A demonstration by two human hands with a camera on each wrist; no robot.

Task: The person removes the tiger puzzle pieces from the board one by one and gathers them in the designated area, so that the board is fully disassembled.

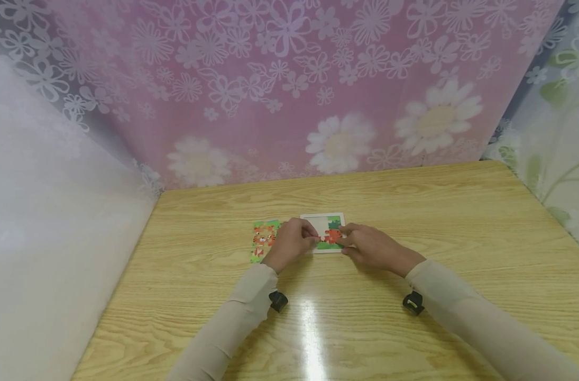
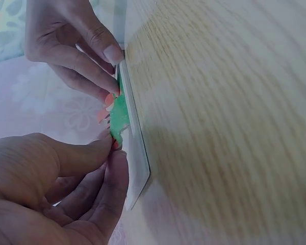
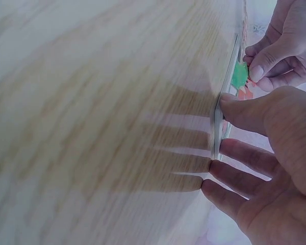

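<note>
A small white-rimmed puzzle tray [image 1: 330, 251] lies on the table with green and red pieces [image 1: 334, 221] in its right part; its upper left shows a pale bare base. My left hand [image 1: 296, 241] pinches a green and red puzzle piece [image 2: 119, 113] between thumb and fingertips, tilted up over the tray. At the tray's right side, my right hand [image 1: 372, 246] has its fingers spread and fairly straight. Its thumb and fingertips touch the tray's edge [image 3: 218, 122] and the table beside it, with one fingertip reaching over the pieces inside.
Left of the tray lies a group of puzzle pieces [image 1: 264, 238] showing an orange tiger face on green, partly behind my left hand. The wood-grain table [image 1: 213, 312] extends around both arms. Flowered curtains [image 1: 270, 95] hang along the table's back and sides.
</note>
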